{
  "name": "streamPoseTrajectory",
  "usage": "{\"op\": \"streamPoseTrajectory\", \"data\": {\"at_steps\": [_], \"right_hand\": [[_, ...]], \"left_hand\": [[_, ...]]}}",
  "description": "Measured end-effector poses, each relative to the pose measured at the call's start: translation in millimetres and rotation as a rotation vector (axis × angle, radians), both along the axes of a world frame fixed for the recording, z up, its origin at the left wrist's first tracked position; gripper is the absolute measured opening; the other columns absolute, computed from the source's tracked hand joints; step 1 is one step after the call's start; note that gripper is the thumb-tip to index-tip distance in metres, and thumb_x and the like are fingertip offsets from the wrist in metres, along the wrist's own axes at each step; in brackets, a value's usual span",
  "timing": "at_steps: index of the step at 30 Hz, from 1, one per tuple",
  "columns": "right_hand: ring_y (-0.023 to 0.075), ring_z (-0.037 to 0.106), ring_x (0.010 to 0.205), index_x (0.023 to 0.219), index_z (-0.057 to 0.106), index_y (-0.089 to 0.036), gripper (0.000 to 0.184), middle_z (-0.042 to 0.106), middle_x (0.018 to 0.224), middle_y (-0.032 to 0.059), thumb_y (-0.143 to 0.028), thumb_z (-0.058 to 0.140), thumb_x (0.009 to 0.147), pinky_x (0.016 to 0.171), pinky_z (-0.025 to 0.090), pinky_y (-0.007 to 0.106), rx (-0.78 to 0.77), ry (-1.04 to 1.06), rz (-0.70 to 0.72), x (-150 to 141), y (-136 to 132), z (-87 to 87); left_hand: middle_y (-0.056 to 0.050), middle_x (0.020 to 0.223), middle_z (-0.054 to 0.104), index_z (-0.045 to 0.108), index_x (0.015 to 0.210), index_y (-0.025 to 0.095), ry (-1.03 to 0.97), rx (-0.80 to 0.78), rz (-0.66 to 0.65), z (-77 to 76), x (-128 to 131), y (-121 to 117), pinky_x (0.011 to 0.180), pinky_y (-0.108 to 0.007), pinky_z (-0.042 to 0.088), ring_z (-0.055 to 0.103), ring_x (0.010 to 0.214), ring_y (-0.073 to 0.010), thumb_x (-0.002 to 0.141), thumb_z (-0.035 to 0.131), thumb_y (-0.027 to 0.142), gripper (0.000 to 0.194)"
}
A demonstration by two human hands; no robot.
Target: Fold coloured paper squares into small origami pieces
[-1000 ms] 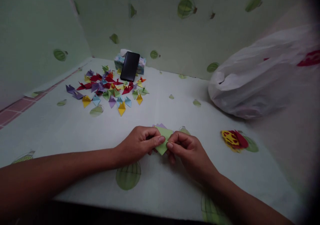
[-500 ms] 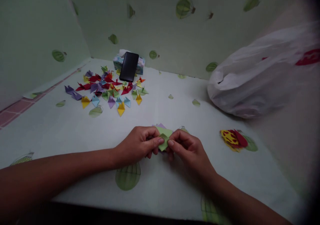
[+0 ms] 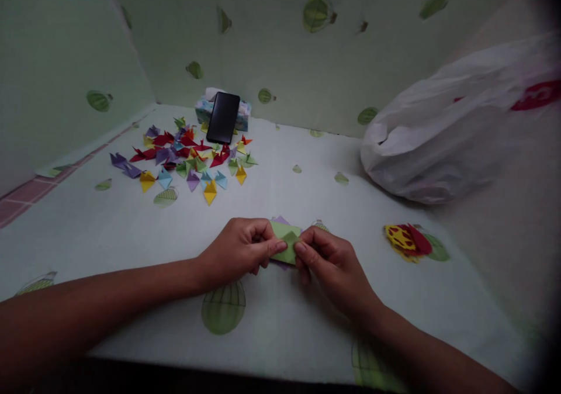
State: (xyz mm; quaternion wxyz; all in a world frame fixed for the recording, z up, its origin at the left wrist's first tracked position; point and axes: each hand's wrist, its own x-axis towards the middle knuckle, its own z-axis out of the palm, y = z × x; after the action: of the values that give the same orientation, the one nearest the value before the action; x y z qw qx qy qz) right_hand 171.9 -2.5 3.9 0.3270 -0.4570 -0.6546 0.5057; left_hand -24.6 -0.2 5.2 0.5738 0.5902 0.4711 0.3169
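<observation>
Between my hands is a light green piece of folded origami paper (image 3: 286,255), with a small pointed flap standing at its middle. My left hand (image 3: 243,245) pinches its left side, thumb on top and fingers curled underneath. My right hand (image 3: 329,258) grips the right edge between thumb and forefinger. Purple paper (image 3: 280,220) peeks out behind and below the green piece, on the table; how many sheets lie there I cannot tell. The fingers hide parts of the green paper's sides.
Many-coloured folded paper pieces (image 3: 193,163) lie heaped at the back left. A black phone (image 3: 223,118) leans on a tissue box (image 3: 243,117) behind them. A white plastic bag (image 3: 421,148) stands at the right, with yellow and red cut-outs (image 3: 401,239) in front of it.
The green paper's lower point has been folded up, so its bottom edge now looks straight. Both hands stay on it in nearly the same place. The view has shifted slightly.
</observation>
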Motion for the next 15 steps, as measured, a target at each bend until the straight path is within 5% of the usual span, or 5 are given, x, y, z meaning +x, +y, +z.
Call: {"op": "streamPoseTrajectory", "data": {"at_steps": [10,15], "right_hand": [[0.0095,0.046,0.042,0.064,0.049,-0.021,0.031,0.052,0.049,-0.0042,-0.037,0.059,0.089,0.044,0.036,0.023,-0.100,0.016,0.113,-7.9,-3.7,3.6],[0.0088,0.048,0.043,0.066,0.050,-0.020,0.030,0.053,0.053,-0.0043,-0.038,0.060,0.088,0.044,0.038,0.023,-0.105,0.098,0.064,-6.6,-4.0,2.4]], "left_hand": [[0.006,0.049,0.049,0.055,0.067,0.017,0.079,0.176,-0.060,0.0,-1.9,-2.1,0.046,-0.019,0.037,0.048,0.045,-0.0081,0.090,0.054,0.036,0.030],[0.004,0.055,0.054,0.059,0.073,0.016,-0.025,0.048,-0.095,-0.1,-0.3,-0.6,0.046,-0.019,0.038,0.049,0.046,-0.0077,0.090,0.054,0.040,0.030]]}}
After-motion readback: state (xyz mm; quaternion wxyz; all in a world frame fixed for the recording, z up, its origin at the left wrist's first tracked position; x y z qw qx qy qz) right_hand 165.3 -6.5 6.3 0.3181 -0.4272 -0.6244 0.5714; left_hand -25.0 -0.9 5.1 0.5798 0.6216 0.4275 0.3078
